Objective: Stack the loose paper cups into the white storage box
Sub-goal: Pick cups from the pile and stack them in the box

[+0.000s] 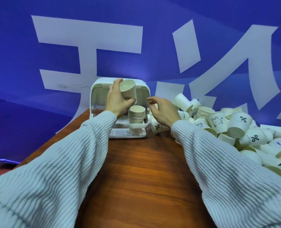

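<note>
Your left hand (116,100) grips a single paper cup (128,91), tilted, above the stack of nested cups (136,118) standing in the white storage box (97,89). Your right hand (163,111) hovers with fingers spread, holding nothing, beside the box. Loose cups (238,127) lie heaped on the desk (141,170) to the right.

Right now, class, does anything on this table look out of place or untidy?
Yes. The pile of loose cups right of the white storage box lies jumbled, many tipped over or upside down. Only one stack stands upright in the box; the left hand holds another cup.
</note>
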